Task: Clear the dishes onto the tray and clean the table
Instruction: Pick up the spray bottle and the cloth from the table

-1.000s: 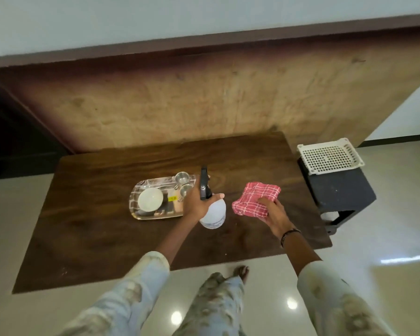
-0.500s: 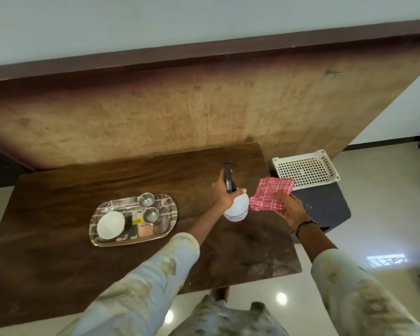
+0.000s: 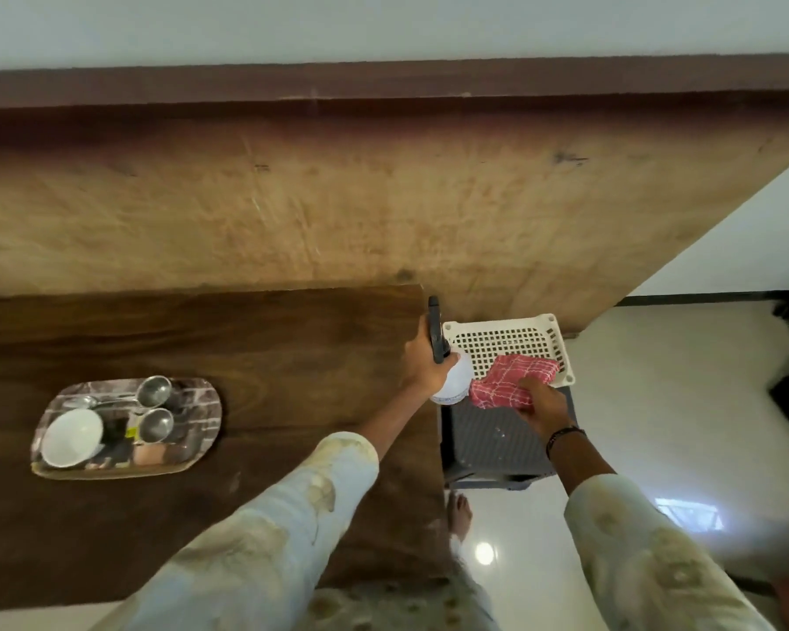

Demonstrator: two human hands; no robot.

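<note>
The spray bottle (image 3: 449,378) is held by the left hand (image 3: 422,359), whose fingers are wrapped round the black trigger head at the neck; the white body hangs below, over the gap between the worktop (image 3: 292,348) edge and the dark stool (image 3: 497,439). The red checked cloth (image 3: 511,384) is pinched in the right hand (image 3: 543,405), bunched up, over the front edge of the white basket (image 3: 504,343) that sits on the stool. Both grips are thus closed on their things.

The bottle is judged stiff and smooth-walled, and heavier low down if liquid is left in it, though the fill cannot be told. The neck is the sound place to hold it, since the rounded body could slip in a damp palm. The cloth is soft and light and will drape or unfold if held by one corner, so a bunched hold near its middle is better.

The tray (image 3: 201,444) lies well apart on the left of the worktop, with the white bowl (image 3: 71,437), two steel cups (image 3: 156,423) and a spoon (image 3: 83,401) on it. The bowl looks breakable, so the tray is best lifted level by its two short ends.
</note>
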